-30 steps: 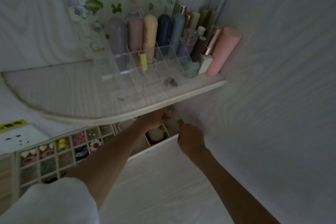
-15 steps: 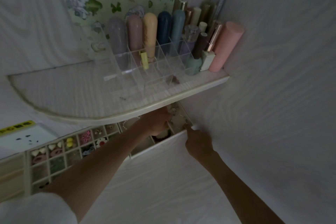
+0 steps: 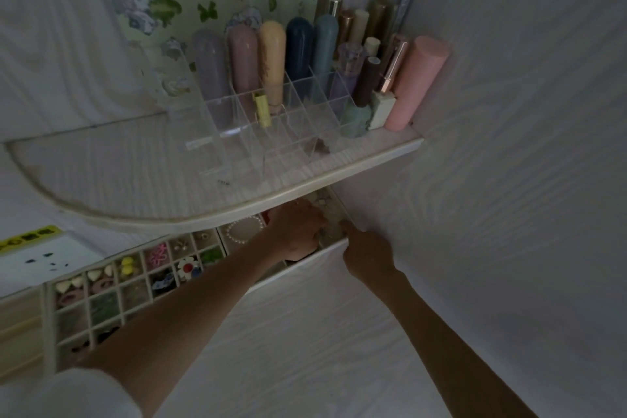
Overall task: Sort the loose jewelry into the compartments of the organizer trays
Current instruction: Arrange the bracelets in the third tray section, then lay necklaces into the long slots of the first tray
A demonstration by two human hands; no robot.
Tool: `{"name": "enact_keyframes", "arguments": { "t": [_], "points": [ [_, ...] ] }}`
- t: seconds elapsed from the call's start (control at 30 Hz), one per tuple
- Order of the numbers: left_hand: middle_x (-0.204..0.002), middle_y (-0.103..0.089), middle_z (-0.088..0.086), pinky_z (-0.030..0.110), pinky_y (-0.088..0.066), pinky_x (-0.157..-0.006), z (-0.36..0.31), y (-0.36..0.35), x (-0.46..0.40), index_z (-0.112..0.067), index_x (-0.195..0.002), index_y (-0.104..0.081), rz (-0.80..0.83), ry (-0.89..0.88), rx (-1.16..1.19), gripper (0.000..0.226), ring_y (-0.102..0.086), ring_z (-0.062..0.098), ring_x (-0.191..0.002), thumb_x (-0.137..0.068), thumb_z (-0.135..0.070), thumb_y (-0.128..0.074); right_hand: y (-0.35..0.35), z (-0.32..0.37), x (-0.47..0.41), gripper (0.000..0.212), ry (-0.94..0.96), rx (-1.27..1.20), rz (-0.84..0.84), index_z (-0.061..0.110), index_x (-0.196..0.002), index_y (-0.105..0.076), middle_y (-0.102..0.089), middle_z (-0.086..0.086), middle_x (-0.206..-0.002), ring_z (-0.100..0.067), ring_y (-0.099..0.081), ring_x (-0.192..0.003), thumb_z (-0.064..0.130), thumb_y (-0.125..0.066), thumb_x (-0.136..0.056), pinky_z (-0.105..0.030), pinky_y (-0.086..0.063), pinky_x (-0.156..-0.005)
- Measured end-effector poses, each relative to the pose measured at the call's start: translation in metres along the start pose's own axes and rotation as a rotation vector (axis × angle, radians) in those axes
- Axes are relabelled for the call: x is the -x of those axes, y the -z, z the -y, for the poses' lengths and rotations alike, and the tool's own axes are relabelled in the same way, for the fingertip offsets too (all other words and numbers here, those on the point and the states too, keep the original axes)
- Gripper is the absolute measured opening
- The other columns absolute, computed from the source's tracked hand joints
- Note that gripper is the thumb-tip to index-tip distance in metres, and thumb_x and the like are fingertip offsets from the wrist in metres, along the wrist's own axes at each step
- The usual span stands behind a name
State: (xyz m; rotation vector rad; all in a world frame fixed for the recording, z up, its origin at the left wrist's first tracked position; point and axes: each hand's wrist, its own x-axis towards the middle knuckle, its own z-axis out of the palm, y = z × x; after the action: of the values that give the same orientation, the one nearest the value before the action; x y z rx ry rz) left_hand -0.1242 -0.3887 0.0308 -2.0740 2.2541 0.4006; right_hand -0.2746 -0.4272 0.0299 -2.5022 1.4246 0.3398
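Note:
An open drawer under a curved shelf holds a cream organizer tray (image 3: 88,300) with many small compartments of earrings and hair clips. A pearl bracelet (image 3: 242,231) lies in a larger compartment at the back. My left hand (image 3: 298,234) reaches into the drawer's far right end, fingers curled down over small pale jewelry pieces (image 3: 322,205); what it grips is hidden. My right hand (image 3: 364,251) rests at the drawer's right front corner (image 3: 334,244), its index finger pointing in beside the left hand.
The curved shelf (image 3: 135,180) overhangs the drawer and carries a clear acrylic organizer (image 3: 258,132) with coloured tubes and lipsticks. A pink cylinder (image 3: 415,85) leans against the right wall. A white card with a yellow strip (image 3: 37,254) lies at the left.
The view has drifted so the shelf and drawer sit further right. My right hand slid forward to the drawer's corner. My left hand stays deep in the same end of the drawer.

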Motion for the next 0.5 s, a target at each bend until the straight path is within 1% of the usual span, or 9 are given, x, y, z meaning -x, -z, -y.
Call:
{"name": "enact_keyframes", "arguments": {
  "t": [0.1,0.17,0.27,0.4,0.5],
  "points": [
    [-0.141,-0.047,-0.005,0.04,-0.029,-0.108,0.001,-0.004,0.0,-0.03,-0.127,-0.055,0.031,-0.026,-0.059,0.038,-0.036,0.02,-0.132,-0.094,-0.026,-0.036,0.0,0.003,-0.01,0.056,-0.026,-0.077,0.059,0.028,-0.144,-0.03,-0.06,-0.01,-0.12,-0.029,-0.057,-0.109,0.011,-0.039,-0.092,-0.035,-0.047,-0.085],
    [-0.137,-0.051,-0.007,0.039,-0.029,-0.108,0.005,-0.008,0.001,-0.03,-0.124,-0.057,0.007,-0.044,-0.086,0.037,-0.038,0.019,-0.13,-0.095,-0.028,-0.035,0.0,0.004,-0.014,0.055,-0.041,-0.093,0.09,0.028,-0.144,-0.03,-0.059,-0.01,-0.123,-0.03,-0.056,-0.112,0.013,-0.04,-0.092,-0.035,-0.047,-0.088],
    [-0.137,-0.052,-0.008,0.038,-0.027,-0.11,0.009,-0.011,0.004,-0.031,-0.125,-0.057,-0.015,-0.043,-0.068,0.039,-0.037,0.018,-0.131,-0.094,-0.029,-0.035,0.001,0.006,-0.017,0.055,-0.066,-0.127,0.1,0.029,-0.143,-0.03,-0.058,-0.011,-0.123,-0.03,-0.056,-0.111,0.012,-0.039,-0.092,-0.035,-0.046,-0.086],
    [-0.14,-0.049,-0.005,0.039,-0.027,-0.111,0.009,-0.012,0.009,-0.029,-0.13,-0.053,-0.052,-0.053,-0.049,0.041,-0.037,0.019,-0.133,-0.094,-0.028,-0.036,0.0,0.005,-0.005,0.054,-0.048,-0.129,0.032,0.027,-0.144,-0.03,-0.058,-0.011,-0.124,-0.029,-0.057,-0.11,0.012,-0.037,-0.093,-0.034,-0.045,-0.088],
    [-0.14,-0.049,-0.005,0.038,-0.027,-0.109,0.008,-0.014,0.013,-0.028,-0.132,-0.052,-0.043,-0.062,-0.083,0.042,-0.037,0.02,-0.133,-0.094,-0.03,-0.034,-0.005,0.003,0.006,0.05,-0.036,-0.112,-0.006,0.027,-0.143,-0.033,-0.058,-0.012,-0.122,-0.028,-0.058,-0.107,0.012,-0.035,-0.095,-0.033,-0.046,-0.086]
  ]
}}
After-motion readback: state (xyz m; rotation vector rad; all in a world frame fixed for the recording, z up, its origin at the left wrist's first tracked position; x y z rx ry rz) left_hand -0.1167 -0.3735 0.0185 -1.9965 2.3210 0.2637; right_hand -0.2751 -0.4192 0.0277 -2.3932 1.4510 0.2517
